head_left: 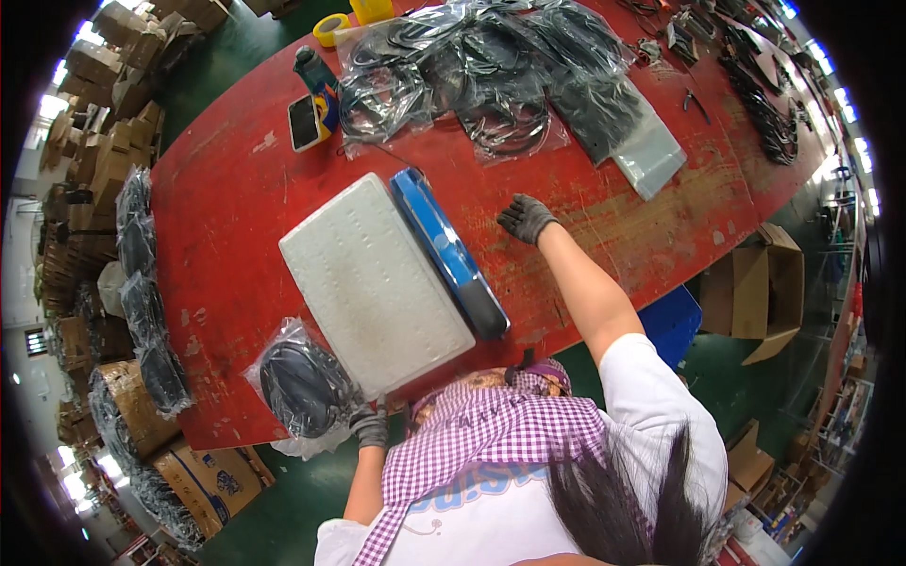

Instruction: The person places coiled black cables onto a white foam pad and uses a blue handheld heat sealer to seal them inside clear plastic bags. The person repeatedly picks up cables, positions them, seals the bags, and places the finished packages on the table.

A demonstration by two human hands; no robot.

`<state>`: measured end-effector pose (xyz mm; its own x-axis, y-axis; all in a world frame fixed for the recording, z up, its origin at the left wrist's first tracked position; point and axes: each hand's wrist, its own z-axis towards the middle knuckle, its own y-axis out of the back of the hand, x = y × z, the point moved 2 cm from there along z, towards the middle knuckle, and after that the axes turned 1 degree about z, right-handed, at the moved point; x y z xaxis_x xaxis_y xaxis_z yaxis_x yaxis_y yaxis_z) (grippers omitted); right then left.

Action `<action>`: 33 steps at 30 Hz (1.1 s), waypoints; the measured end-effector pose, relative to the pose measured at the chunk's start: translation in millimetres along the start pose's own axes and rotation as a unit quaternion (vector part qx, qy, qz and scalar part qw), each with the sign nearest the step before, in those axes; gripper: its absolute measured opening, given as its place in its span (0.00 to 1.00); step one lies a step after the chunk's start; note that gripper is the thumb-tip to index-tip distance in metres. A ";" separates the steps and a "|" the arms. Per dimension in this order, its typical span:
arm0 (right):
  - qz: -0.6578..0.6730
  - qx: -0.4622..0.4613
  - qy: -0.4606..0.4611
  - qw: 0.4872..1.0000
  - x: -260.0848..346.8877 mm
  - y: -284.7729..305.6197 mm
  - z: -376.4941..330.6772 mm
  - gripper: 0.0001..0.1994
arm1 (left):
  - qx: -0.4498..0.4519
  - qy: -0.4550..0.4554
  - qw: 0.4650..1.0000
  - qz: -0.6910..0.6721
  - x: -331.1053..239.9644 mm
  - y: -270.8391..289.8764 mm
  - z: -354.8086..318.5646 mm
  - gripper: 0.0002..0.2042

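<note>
My left hand [369, 425], in a grey glove, is at the near table edge, its fingers closed on the side of a clear plastic bag with a coiled black cable [304, 387]. That bag lies partly over the table's edge. Out over the red table, my right hand [527, 219] wears a similar dark glove. Its fingers are loosely bent and a little apart, with nothing visible in them. Between my hands lies a weighing scale with a pale, dimpled platform [377, 283] and a blue side panel [445, 250].
Bagged black cables [472, 71] are heaped along the far side of the red table [226, 236], beside flat clear bags [647, 151]. A phone [304, 123], a dark bottle [314, 68] and yellow tape [330, 29] sit far left. Pliers [696, 106] lie right; an open carton [755, 292] stands beyond the edge.
</note>
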<state>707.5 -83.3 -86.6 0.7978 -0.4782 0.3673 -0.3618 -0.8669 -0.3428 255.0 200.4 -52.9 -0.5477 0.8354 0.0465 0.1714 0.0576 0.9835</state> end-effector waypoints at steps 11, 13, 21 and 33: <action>0.172 -0.049 0.009 0.984 30.4 -77.9 250.3 0.12 | -0.078 0.035 0.978 -0.192 -27.5 44.3 9.5 0.09; 0.199 0.053 0.001 0.979 43.9 -65.9 267.0 0.15 | -0.068 0.064 0.949 -0.302 -42.2 62.7 20.1 0.08; -0.217 -0.064 0.522 0.823 98.7 -132.8 80.2 0.14 | -0.097 0.127 0.864 -0.478 -59.3 87.6 30.9 0.07; -0.119 0.475 0.335 0.805 58.3 -184.8 -364.3 0.13 | 0.357 0.072 0.297 -0.883 -174.3 195.2 52.1 0.31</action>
<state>645.1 -2.2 313.2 0.2362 -0.5584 0.7952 0.5483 -0.5990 -0.5835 426.6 94.5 121.8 -0.3212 -0.8702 -0.3735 -0.3847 0.4803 -0.7882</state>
